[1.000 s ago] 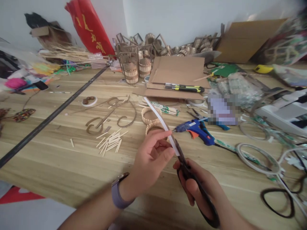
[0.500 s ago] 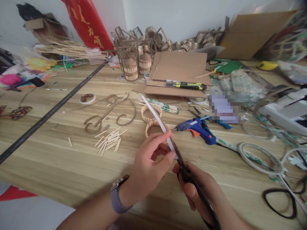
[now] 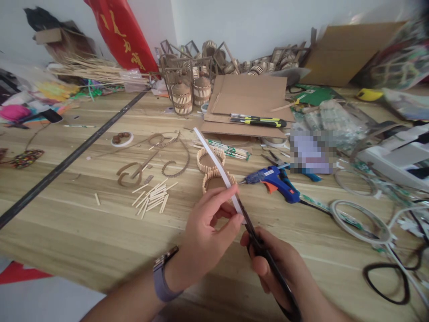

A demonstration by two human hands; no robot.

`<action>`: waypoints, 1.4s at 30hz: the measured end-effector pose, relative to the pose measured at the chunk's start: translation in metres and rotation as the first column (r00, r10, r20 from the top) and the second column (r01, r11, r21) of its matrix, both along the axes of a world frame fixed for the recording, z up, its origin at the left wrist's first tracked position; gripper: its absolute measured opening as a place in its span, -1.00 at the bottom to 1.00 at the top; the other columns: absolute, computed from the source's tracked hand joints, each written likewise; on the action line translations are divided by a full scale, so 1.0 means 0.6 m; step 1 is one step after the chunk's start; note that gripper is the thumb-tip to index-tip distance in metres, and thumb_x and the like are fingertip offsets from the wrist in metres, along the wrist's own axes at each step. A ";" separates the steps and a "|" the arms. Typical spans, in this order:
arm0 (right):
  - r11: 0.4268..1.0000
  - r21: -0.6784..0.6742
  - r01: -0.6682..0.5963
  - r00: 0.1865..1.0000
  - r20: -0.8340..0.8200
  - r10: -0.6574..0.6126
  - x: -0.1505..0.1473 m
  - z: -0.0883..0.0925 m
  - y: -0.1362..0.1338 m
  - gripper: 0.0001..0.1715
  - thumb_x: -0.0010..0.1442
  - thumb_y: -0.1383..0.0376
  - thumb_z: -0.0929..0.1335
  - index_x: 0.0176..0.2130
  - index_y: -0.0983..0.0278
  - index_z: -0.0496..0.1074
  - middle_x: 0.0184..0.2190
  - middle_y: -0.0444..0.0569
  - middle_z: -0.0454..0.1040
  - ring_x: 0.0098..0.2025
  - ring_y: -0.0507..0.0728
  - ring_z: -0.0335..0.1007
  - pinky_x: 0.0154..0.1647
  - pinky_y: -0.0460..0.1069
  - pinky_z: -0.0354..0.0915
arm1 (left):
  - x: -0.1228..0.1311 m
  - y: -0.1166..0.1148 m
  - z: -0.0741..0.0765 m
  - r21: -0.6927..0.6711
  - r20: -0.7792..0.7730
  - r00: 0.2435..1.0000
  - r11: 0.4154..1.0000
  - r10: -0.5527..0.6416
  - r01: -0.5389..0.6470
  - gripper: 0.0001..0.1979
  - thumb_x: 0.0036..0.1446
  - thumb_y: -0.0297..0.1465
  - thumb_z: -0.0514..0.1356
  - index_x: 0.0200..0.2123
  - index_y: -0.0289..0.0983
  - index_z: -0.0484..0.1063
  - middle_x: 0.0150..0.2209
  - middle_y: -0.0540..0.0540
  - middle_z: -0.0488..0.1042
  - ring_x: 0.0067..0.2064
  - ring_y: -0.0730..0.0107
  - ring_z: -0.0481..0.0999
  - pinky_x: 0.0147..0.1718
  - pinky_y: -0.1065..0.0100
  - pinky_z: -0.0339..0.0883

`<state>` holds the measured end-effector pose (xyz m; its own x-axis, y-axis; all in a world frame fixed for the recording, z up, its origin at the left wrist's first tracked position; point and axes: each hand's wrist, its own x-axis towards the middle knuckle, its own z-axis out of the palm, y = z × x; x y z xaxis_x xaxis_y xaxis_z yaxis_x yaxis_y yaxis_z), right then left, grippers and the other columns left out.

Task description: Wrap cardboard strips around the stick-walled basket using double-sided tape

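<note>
Between the thumb and fingertips of my left hand (image 3: pixel 208 228) is a narrow white strip (image 3: pixel 214 158), slanting up and to the left. My right hand (image 3: pixel 284 257) grips black-handled scissors (image 3: pixel 273 266), whose dark blades lie along the strip's lower end. Whether the blades are parted cannot be made out. Just beyond my left hand are two small round rings of upright wooden sticks, the farther ring (image 3: pixel 202 166) and the nearer ring (image 3: pixel 205 181), partly hidden by the strip and my fingers.
A blue glue gun (image 3: pixel 278 181) lies right of the rings. Short wooden sticks (image 3: pixel 154 197) and curled brown strips (image 3: pixel 129 174) are at left. Farther back are cardboard sheets (image 3: pixel 251 96) with box cutters, and small wooden lanterns (image 3: pixel 182 100). A tape roll (image 3: pixel 360 205) sits at right.
The white strip's free end has shifted slightly left and up, and the scissors slightly left. Both hands keep their hold, and the view has moved a little.
</note>
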<state>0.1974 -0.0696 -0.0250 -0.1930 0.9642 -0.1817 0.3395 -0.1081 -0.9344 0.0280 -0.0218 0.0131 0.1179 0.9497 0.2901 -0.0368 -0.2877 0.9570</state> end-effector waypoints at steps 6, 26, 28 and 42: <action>0.997 0.037 -0.069 0.997 -0.021 0.070 0.001 0.016 0.000 -0.05 -0.02 -0.49 0.17 -0.21 0.25 0.44 -0.56 -0.16 0.25 -0.52 0.07 0.24 -0.49 -0.04 0.34 | 0.000 -0.005 -0.002 -0.041 -0.014 0.999 0.998 -0.045 0.044 -0.53 0.13 -0.57 0.23 0.11 -0.19 0.45 -0.01 -0.14 0.45 -0.30 0.53 0.53 -0.29 0.51 0.52; 0.999 0.023 -0.023 1.000 -0.010 0.023 0.001 0.011 -0.003 -0.08 -0.10 -0.52 0.18 -0.30 0.21 0.39 -0.56 -0.17 0.26 -0.54 0.08 0.30 -0.57 -0.07 0.29 | -0.002 -0.014 -0.012 -0.060 -0.003 0.993 0.991 -0.116 0.116 -0.46 0.16 -0.56 0.23 0.20 -0.09 0.37 0.10 -0.13 0.36 -0.31 0.56 0.52 -0.28 0.49 0.53; 1.000 0.031 0.002 1.000 0.003 -0.002 -0.004 0.015 0.000 -0.05 -0.14 -0.54 0.16 -0.33 0.21 0.39 -0.59 -0.18 0.24 -0.58 0.07 0.26 -0.60 -0.07 0.28 | -0.003 -0.015 -0.011 -0.069 0.002 0.993 0.990 -0.119 0.119 -0.47 0.17 -0.55 0.22 0.20 -0.09 0.36 0.11 -0.14 0.35 -0.30 0.54 0.52 -0.29 0.47 0.53; 0.998 -0.063 0.022 0.999 0.030 -0.020 -0.005 -0.002 -0.012 -0.15 -0.10 -0.47 0.27 -0.32 0.20 0.40 -0.58 -0.21 0.25 -0.55 0.07 0.29 -0.52 -0.07 0.29 | -0.008 0.007 0.013 -0.293 0.017 1.000 0.956 -0.002 0.007 -0.66 0.25 -0.16 0.15 -0.47 -0.25 0.26 -0.58 0.08 0.24 -0.54 0.52 0.23 -0.56 0.48 0.16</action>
